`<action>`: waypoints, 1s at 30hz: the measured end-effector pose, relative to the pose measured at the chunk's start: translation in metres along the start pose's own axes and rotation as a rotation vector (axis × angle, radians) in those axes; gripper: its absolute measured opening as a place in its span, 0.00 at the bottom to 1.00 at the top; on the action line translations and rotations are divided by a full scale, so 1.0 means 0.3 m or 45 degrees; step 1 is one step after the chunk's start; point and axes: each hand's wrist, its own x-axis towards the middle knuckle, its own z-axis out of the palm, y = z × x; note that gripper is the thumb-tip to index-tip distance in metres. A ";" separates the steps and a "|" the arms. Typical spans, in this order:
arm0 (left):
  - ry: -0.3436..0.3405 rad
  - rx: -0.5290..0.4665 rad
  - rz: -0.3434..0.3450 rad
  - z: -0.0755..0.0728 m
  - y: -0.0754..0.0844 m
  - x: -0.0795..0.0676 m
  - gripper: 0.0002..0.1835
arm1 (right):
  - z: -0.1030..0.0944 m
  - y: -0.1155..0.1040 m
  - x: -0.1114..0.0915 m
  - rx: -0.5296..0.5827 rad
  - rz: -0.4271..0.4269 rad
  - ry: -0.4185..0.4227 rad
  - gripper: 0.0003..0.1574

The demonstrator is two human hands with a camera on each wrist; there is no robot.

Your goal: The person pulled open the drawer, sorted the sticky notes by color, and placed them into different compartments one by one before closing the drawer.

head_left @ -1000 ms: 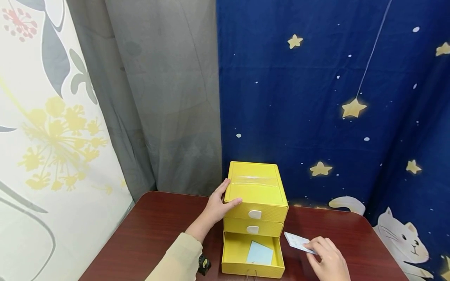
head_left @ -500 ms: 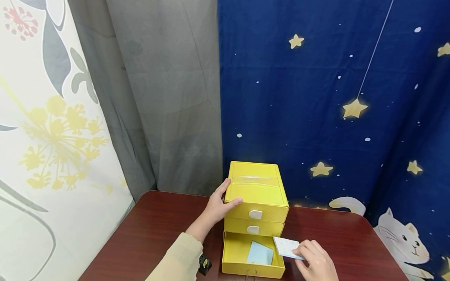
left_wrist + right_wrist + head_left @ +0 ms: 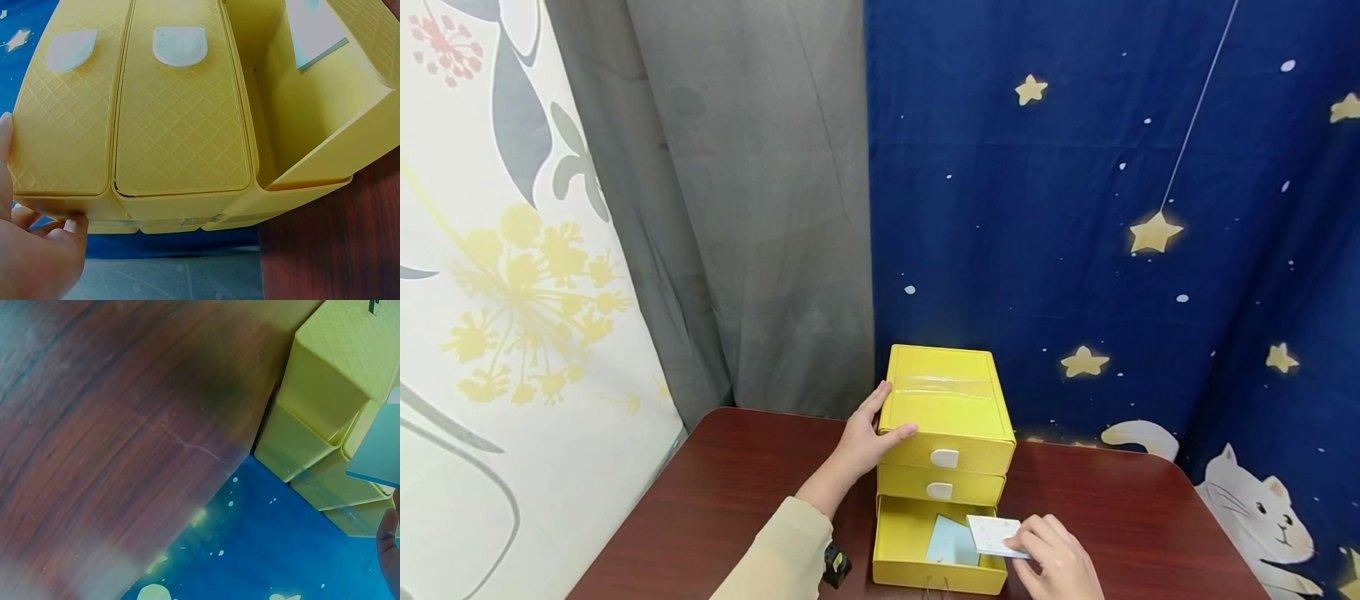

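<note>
A yellow three-drawer box stands on the table, its bottom drawer pulled out. My left hand rests against the box's upper left corner, fingers along the side and thumb over the front top edge. Inside the drawer lies a light-blue pad, also visible in the left wrist view as a thin block. Between thumb and fingers my right hand pinches a thin pad, white and patterned on top. It hovers over the drawer's right side. The right wrist view shows its blue underside.
Both upper drawers are closed, with white tabs on their fronts. A black band shows at the left wrist. The dark red wooden table ends at a grey curtain and a blue starry curtain.
My right hand has moved left, bringing the pinched pad from beside the box to above the open drawer. The left hand and the box have stayed in place.
</note>
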 end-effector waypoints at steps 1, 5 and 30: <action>-0.001 0.001 -0.001 0.000 0.000 0.000 0.48 | 0.003 -0.002 0.001 0.004 0.001 -0.005 0.19; -0.005 0.000 -0.002 0.000 0.001 -0.001 0.49 | 0.014 -0.011 0.007 0.013 0.006 -0.027 0.11; -0.001 0.007 0.001 -0.001 0.001 0.000 0.48 | 0.099 -0.055 0.059 0.017 0.005 -0.081 0.26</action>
